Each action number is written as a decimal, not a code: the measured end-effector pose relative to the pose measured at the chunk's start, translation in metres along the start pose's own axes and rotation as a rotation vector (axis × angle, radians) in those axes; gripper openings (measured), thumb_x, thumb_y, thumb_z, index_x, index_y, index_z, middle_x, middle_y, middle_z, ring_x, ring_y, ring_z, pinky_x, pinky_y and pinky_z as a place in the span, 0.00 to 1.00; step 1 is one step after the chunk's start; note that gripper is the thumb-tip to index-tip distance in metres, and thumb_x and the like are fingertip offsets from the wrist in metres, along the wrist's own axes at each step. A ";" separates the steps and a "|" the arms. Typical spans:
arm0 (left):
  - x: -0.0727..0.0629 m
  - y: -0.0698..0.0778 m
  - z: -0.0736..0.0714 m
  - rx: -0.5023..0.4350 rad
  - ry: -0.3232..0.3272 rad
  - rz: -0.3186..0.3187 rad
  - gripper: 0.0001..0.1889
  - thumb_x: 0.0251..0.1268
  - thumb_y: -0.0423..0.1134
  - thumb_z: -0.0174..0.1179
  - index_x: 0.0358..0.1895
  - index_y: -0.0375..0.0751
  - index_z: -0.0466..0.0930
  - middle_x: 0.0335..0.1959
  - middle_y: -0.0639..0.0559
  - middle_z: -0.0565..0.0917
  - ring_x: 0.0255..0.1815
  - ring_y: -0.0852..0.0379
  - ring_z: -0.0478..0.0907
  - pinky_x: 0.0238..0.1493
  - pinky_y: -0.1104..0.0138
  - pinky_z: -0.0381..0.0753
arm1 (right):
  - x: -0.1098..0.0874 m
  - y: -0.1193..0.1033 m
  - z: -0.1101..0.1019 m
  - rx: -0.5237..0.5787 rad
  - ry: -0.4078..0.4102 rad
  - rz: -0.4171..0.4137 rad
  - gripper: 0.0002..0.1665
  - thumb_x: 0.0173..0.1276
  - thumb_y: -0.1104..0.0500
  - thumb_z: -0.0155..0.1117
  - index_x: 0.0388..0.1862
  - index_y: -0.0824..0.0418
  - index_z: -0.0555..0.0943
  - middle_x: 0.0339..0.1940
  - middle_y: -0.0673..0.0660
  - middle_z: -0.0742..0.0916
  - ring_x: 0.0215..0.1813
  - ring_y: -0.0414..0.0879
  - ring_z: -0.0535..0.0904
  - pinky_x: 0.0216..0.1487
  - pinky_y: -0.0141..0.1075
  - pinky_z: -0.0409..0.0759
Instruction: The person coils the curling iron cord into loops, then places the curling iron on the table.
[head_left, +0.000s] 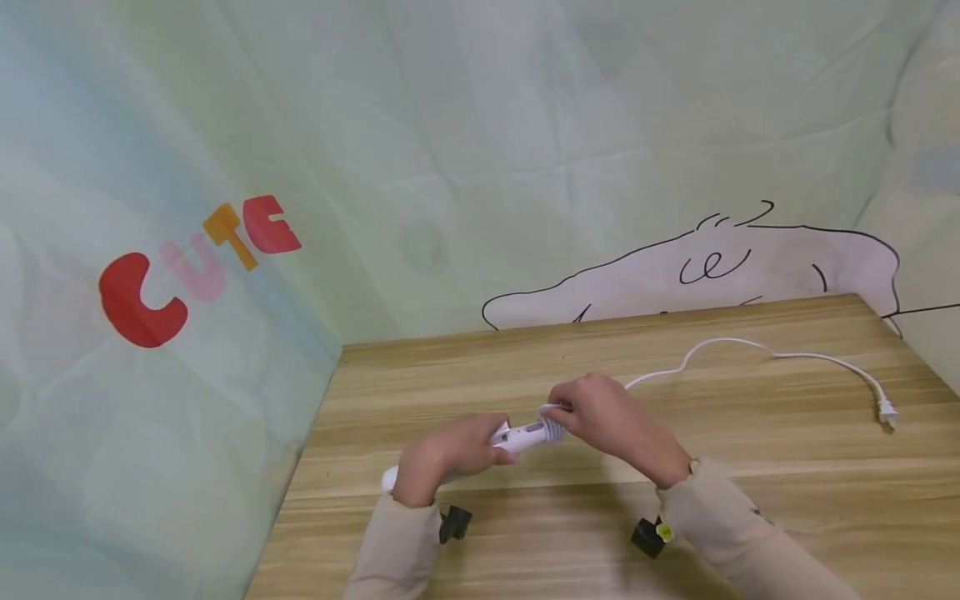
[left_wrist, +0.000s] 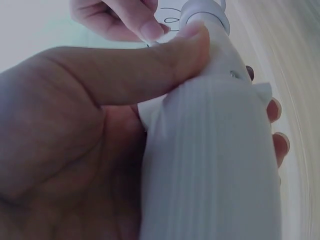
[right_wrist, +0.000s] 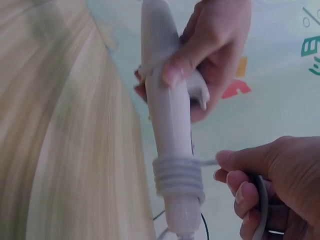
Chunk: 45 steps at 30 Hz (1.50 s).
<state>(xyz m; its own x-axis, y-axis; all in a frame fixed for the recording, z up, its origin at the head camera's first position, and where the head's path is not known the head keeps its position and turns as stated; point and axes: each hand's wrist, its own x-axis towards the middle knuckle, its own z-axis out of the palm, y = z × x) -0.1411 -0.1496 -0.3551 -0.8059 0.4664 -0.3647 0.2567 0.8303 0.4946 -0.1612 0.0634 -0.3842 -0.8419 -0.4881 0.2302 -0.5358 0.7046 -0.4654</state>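
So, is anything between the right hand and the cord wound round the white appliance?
Nothing visible: the right hand pinches the cord itself, just beside the coils. The left hand grips the white appliance away from them.

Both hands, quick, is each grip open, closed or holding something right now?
Left grip: closed, holding the white corded appliance.
Right grip: closed, pinching the cord, which is coiled around the appliance near one end.

1. White, wand-shaped appliance, slanted, gripped by the left hand.
2. White cord, coiled around it near one end, pinched by the right hand.
3. White plug, lying on the tabletop.
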 end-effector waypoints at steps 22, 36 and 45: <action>-0.003 -0.010 -0.015 -0.077 0.063 0.011 0.08 0.64 0.40 0.62 0.39 0.43 0.73 0.30 0.52 0.76 0.30 0.56 0.70 0.32 0.63 0.69 | -0.034 0.002 0.038 0.412 -0.129 -0.036 0.09 0.72 0.61 0.54 0.35 0.57 0.82 0.24 0.51 0.86 0.26 0.34 0.80 0.26 0.28 0.76; -0.007 -0.011 -0.019 -0.095 0.011 0.147 0.09 0.66 0.44 0.59 0.44 0.47 0.74 0.33 0.54 0.77 0.32 0.58 0.73 0.35 0.63 0.72 | -0.030 0.042 0.070 0.720 -0.112 -0.039 0.15 0.72 0.55 0.56 0.42 0.64 0.85 0.36 0.57 0.89 0.36 0.45 0.86 0.38 0.39 0.83; -0.012 -0.008 -0.019 -0.113 -0.032 0.197 0.09 0.66 0.43 0.60 0.46 0.48 0.76 0.39 0.56 0.79 0.38 0.59 0.74 0.41 0.63 0.73 | -0.022 0.062 0.062 0.870 -0.266 0.021 0.14 0.73 0.57 0.54 0.49 0.65 0.80 0.38 0.61 0.88 0.35 0.49 0.86 0.38 0.48 0.82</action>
<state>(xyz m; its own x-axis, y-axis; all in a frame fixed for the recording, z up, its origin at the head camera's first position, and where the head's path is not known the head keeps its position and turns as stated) -0.1432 -0.1677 -0.3393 -0.7280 0.6275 -0.2762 0.3448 0.6833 0.6436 -0.1714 0.0860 -0.4712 -0.7505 -0.6582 0.0594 -0.1908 0.1297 -0.9730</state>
